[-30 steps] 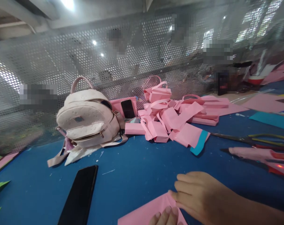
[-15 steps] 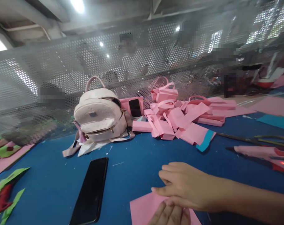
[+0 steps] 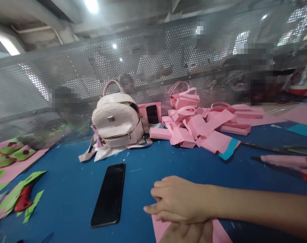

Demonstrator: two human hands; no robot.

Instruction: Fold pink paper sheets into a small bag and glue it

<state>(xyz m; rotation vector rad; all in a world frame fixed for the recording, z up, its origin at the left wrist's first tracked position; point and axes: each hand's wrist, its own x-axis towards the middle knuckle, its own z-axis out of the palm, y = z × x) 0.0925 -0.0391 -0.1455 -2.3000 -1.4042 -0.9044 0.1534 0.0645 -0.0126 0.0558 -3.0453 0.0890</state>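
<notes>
A pink paper sheet [image 3: 160, 228] lies on the blue table at the bottom of the head view. My right hand [image 3: 177, 199] reaches in from the right, palm down at the sheet's far edge. Its fingers are curled in and its thumb points left, pressed along the paper. My left hand [image 3: 187, 233] rests flat on the sheet at the bottom edge, its fingertips hidden beneath my right hand. A black phone [image 3: 108, 195] lies to the left of both hands.
Behind stand a cream backpack [image 3: 118, 123] and a heap of folded pink paper pieces [image 3: 194, 125]. At right are scissors [image 3: 267, 147] and a pink glue gun [image 3: 285, 162]. Green scraps [image 3: 33, 177] lie left. A perforated metal screen [image 3: 98, 64] closes off the table's back; people show blurred behind it.
My right hand has slid left across the paper's far edge and now covers the left hand's fingertips. The camera view has shifted, so the background things sit farther right.
</notes>
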